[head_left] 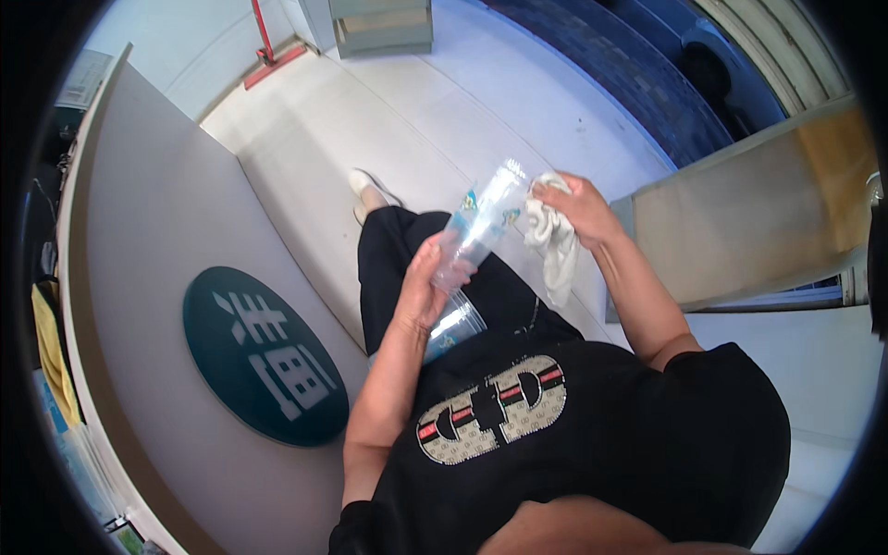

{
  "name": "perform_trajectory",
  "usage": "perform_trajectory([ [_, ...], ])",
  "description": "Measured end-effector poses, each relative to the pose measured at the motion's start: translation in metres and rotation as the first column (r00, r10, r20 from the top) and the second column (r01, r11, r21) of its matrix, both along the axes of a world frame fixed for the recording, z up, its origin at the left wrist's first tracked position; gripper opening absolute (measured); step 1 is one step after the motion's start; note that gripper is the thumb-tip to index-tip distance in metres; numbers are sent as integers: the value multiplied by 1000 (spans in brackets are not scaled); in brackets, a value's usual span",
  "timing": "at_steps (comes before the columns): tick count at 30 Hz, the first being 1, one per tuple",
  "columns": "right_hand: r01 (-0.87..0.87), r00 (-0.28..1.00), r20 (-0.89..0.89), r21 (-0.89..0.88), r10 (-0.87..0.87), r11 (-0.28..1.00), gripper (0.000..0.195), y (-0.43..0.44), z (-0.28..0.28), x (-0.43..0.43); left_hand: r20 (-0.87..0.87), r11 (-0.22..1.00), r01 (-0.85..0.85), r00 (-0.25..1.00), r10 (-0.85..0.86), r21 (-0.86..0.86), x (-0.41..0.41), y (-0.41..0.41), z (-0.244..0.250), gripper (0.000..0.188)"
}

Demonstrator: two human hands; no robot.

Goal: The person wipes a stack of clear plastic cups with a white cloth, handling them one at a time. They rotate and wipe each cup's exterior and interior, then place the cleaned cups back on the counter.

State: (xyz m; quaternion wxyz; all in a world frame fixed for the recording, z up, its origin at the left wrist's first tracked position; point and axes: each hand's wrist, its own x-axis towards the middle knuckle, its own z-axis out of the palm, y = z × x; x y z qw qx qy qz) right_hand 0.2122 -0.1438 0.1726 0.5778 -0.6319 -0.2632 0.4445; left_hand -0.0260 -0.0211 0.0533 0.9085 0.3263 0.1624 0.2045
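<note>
My left hand [424, 277] grips the lower end of a long clear plastic sleeve [485, 211] with small coloured prints, which looks like a wrapped stack of plastic cups. The sleeve slants up to the right, towards my other hand. A crumpled white cloth [555, 243] hangs from my right hand [572, 201], just right of the sleeve's upper end. Behind my left wrist, against my shirt, rests a clear plastic container [458, 322] with a ribbed rim and a similar print; my forearm hides part of it.
A counter panel with a round green sign [267, 357] bearing writing stands at left. A yellow cloth [52, 354] lies beyond its top edge. A red-headed floor tool [274, 67] leans by the far wall, beside a grey cabinet [381, 45]. Another counter [735, 215] is at right.
</note>
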Motion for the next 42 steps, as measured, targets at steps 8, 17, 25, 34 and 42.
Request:
perform_trajectory([
  [8, 9, 996, 90, 41, -12, 999, 25, -1, 3, -3, -8, 999, -32, 999, 31, -22, 2, 1, 8, 63],
  [17, -129, 910, 399, 12, 114, 992, 27, -6, 15, 7, 1, 970, -228, 973, 229, 87, 1, -3, 18, 61],
  [25, -65, 848, 518, -118, 117, 991, 21, -4, 21, 4, -77, 926, -220, 964, 255, 308, 0, 0, 12, 60],
  [34, 61, 756, 655, -56, -9, 997, 19, 0, 13, 3, -112, 937, -51, 989, 95, 345, 4, -1, 10, 63],
  [42, 70, 767, 642, -78, -4, 994, 21, 7, 11, 3, -139, 971, -8, 989, 42, 238, 7, 0, 1, 57],
])
